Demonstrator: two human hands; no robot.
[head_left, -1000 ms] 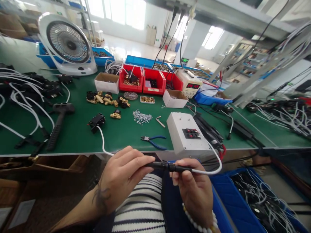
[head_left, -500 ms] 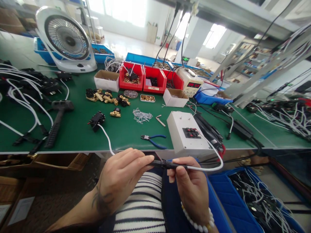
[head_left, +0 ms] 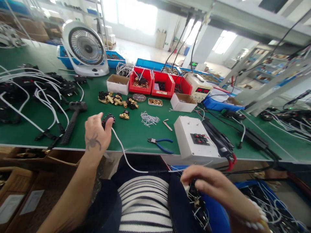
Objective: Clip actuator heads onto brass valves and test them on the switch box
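Note:
My left hand point(head_left: 97, 132) is at the near left of the green bench, its fingers and thumb around a small black block point(head_left: 109, 120), partly hidden by the hand. From the block a white cable point(head_left: 122, 149) droops over the bench edge to a thin black connector point(head_left: 159, 172) above my lap. The white lead beyond it runs toward my right hand point(head_left: 209, 181). Slightly blurred, that hand hovers beyond my lap with fingers extended and thumb apart. Below it, a blue bin point(head_left: 216, 210) contains black parts and white wires.
Blue-handled cutters point(head_left: 161, 144) lie beside a grey box point(head_left: 195, 139) with black-and-red terminals. A hammer point(head_left: 74, 121), brass fittings point(head_left: 116, 99) and metal clips point(head_left: 149, 119) are on the bench. Red bins point(head_left: 162, 85) and a fan point(head_left: 86, 48) stand behind.
My left hand has left the black connector and moved up and left onto the black block. My right hand has released the connector and moved right. The lead's loop at the grey box is gone.

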